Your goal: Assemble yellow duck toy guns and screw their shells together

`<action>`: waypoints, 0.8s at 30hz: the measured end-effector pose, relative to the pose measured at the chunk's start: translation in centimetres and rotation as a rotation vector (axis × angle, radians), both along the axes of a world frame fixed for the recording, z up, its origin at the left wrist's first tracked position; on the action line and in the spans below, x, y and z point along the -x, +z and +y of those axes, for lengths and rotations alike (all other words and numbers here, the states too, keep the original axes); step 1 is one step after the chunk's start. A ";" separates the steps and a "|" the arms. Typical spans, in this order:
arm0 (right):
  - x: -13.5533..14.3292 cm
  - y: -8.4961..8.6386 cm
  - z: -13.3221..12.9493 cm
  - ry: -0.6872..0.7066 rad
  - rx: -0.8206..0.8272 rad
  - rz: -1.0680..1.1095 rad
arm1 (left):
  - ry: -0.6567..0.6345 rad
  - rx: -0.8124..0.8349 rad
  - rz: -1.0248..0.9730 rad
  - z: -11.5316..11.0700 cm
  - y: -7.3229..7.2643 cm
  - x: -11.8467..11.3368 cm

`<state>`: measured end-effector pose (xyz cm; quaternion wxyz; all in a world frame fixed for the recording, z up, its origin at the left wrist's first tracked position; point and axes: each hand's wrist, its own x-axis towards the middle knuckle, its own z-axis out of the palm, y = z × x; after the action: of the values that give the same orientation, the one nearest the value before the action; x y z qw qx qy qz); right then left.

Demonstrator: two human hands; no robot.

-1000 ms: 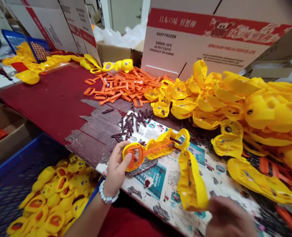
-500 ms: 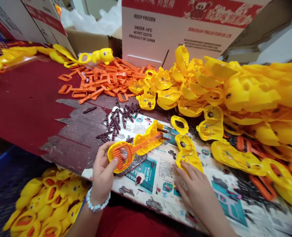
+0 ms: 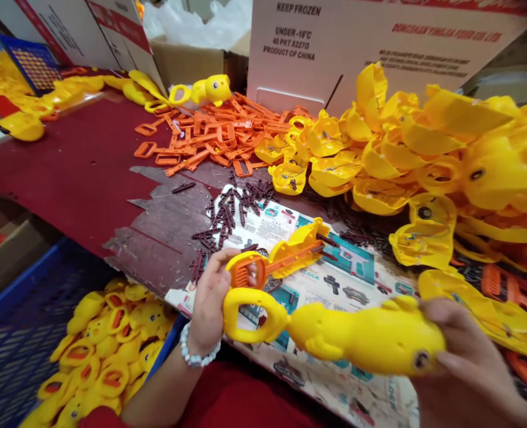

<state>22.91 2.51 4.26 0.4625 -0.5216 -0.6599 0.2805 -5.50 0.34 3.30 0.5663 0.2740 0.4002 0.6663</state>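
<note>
My left hand [image 3: 210,303], with a beaded bracelet at the wrist, grips the looped handle end of a yellow duck-shaped half shell [image 3: 296,246]. An orange toothed handle piece [image 3: 285,261] lies inside that shell, and dark brown prongs stick out at its far end. In my right hand [image 3: 468,356] is the head end of a second yellow duck shell [image 3: 361,336], its smooth outer side and one eye facing up. The loop of this second shell is beside my left hand, just below the first shell. Whether the two shells touch is unclear.
Orange handle pieces [image 3: 210,134] and yellow shells [image 3: 334,172] are piled at the back and right. Small dark brown parts [image 3: 225,217] lie beyond my left hand. A blue basket [image 3: 18,321] at lower left holds yellow ducks [image 3: 111,351]. Cartons [image 3: 299,71] stand behind.
My right hand has picked up the shell it was touching on the printed sheet, turned its outer side up and brought it beside the first. The view has shifted left.
</note>
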 end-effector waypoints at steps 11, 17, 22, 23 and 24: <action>6.7 -1.9 3.7 -0.237 0.047 -0.075 | -0.092 -0.061 0.063 -1.8 -0.3 -2.5; 5.4 -1.6 4.1 -0.242 0.034 0.000 | -0.248 -0.057 -0.027 -1.2 -0.2 -2.4; 4.9 -0.6 3.9 -0.260 0.017 0.024 | -0.265 -0.026 -0.030 -1.1 0.1 -2.4; 4.9 -0.5 3.8 -0.261 0.000 0.030 | -0.266 -0.025 -0.026 -1.1 0.1 -2.4; 4.9 -0.4 3.7 -0.265 -0.013 0.028 | -0.265 -0.024 -0.015 -1.2 0.1 -2.5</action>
<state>18.05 6.20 3.85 0.5083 -0.5970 -0.5805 0.2199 -3.04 -0.82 3.45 0.6491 0.3263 0.3481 0.5925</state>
